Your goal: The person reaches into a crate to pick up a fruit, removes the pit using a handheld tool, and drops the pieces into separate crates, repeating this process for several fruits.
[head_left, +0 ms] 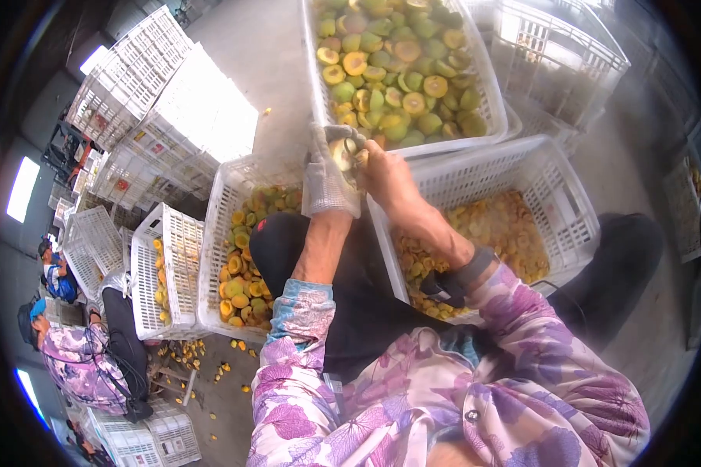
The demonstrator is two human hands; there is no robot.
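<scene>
My left hand (327, 175), in a grey-white knit glove, is closed around a pale yellow-green fruit half (343, 154) that looks like a peach. My bare right hand (391, 180) presses its curled fingers against the same fruit. Whatever the right fingers grip is hidden between the two hands. Just beyond them stands a white crate (500, 124) heaped with green and yellow fruit halves (401, 74). Below my right forearm, a lower white crate (572, 198) holds yellow-orange cut pieces (498, 229).
To the left, a white crate (210, 272) contains orange-yellow halves (245, 292), beside another tilted crate (171, 268). Stacked crates (160, 101) rise behind. A seated person (82, 362) is at far left, near fruit scraps (181, 354) on the floor. More crates (557, 58) stand back right.
</scene>
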